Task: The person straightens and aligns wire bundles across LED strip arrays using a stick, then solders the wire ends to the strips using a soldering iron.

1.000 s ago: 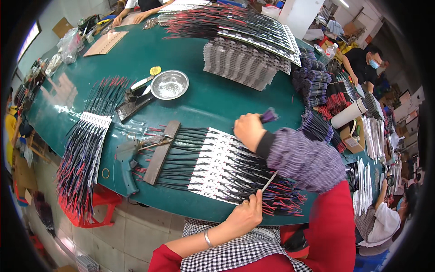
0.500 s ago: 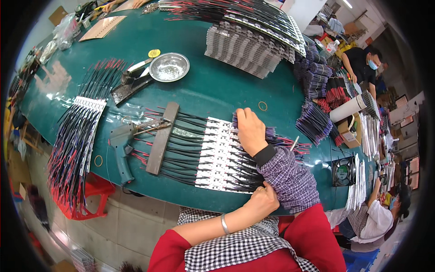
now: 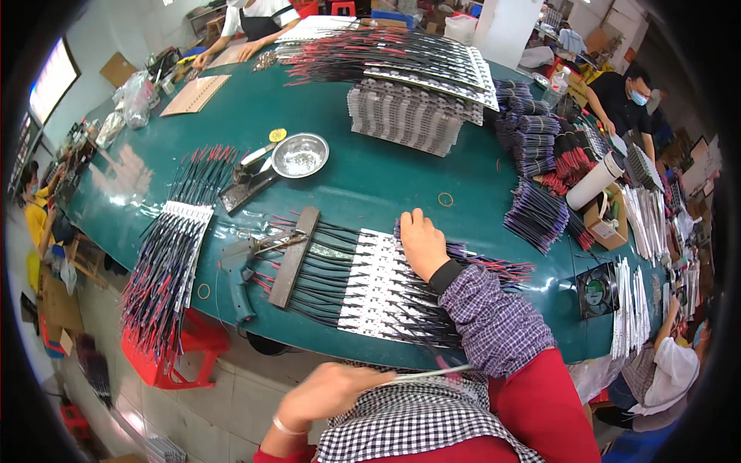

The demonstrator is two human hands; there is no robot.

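Note:
My right hand [image 3: 424, 245] is closed around a bundle of purple-black wires [image 3: 461, 251] at the right edge of a white board panel [image 3: 372, 285]. Rows of dark wires with red tips run out from both sides of this panel. In front of my apron, my left hand [image 3: 328, 392] grips a thin pale stick [image 3: 432, 374] that points right; motion blurs its exact kind. A grey metal bar [image 3: 295, 258] lies across the wires left of the panel. Beside it rests a teal glue gun [image 3: 238, 282], its nozzle touching the bar.
Another wired panel [image 3: 187, 212] overhangs the table's front-left edge above a red stool [image 3: 197, 351]. A metal bowl [image 3: 301, 157] stands beyond the bar. Stacked boards [image 3: 405, 116] and wire bundles [image 3: 535, 216] fill the far right. A small fan [image 3: 596, 292] is at right. Co-workers sit around.
My left hand has pulled back from beneath my right forearm toward the lower left, now with the stick showing. My right hand stays at the panel's right edge. The view has shifted upward.

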